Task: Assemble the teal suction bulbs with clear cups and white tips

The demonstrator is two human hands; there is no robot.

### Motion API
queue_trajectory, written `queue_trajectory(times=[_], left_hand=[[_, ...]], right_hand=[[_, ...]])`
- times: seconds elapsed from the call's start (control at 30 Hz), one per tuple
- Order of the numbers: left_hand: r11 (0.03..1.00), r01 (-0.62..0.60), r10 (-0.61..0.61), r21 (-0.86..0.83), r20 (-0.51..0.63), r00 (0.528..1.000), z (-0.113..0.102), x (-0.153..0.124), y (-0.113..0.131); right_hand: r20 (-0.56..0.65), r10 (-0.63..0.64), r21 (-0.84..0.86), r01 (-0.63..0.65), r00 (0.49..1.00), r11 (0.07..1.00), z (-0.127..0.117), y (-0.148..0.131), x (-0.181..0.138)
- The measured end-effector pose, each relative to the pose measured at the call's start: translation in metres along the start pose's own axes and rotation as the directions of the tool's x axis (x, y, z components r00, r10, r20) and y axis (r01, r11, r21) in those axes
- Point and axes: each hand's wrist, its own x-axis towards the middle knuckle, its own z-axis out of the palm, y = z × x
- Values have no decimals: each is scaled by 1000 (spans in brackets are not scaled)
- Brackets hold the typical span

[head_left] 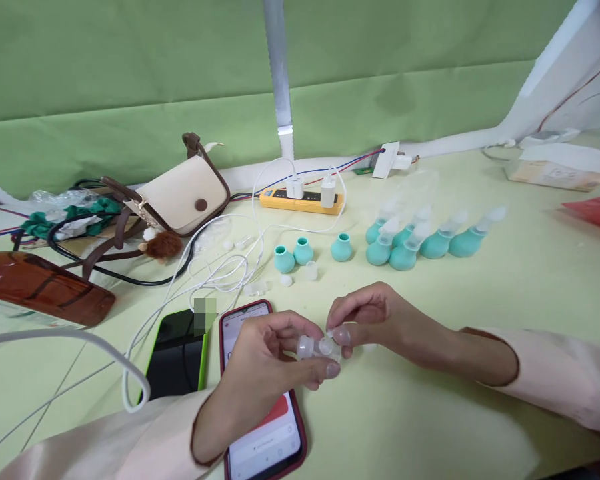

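My left hand (275, 357) is closed on a clear plastic tube-like piece (306, 347), held between thumb and fingers above the phone's right edge. My right hand (375, 320) pinches a small clear rounded plastic tip (342, 335) right against that piece; whether the two are joined I cannot tell. Just beyond my hands stand teal rubber bulbs with open necks (303, 251). To their right are several teal bulbs (404, 255) with clear nozzles fitted. Loose on the table lie a small clear cup (311, 270), a whitish cap (286, 281) and a clear cylinder (257, 288).
A red-cased phone (290, 440) lies under my left hand, beside a green-edged phone (176, 350). White cables (215, 283) loop across the left. Behind are a cream bag (183, 193), a bottle (45, 287), a yellow power strip (310, 201) and, far right, a tissue box (555, 170).
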Motion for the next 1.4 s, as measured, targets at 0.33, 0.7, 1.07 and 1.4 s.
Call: queue_trajectory(times=[0.33,0.7,1.07,1.4], left_hand=[[1000,18,-19,-1,-24,1000,2,-2,3],[1000,-16,17,15,-118,993,3,-5,3],[994,-50,61,100,-104,993,2,-5,1],[991,-40,57,129,-133,990,3,-6,3]], right_hand=[[9,-132,-68,132,991,989,1,2,-4],[1,-177,-151,175,984,973,4,-2,-6],[7,47,-18,-47,999,999,8,-5,-2],[-24,24,-34,-24,999,999,9,-2,-3]])
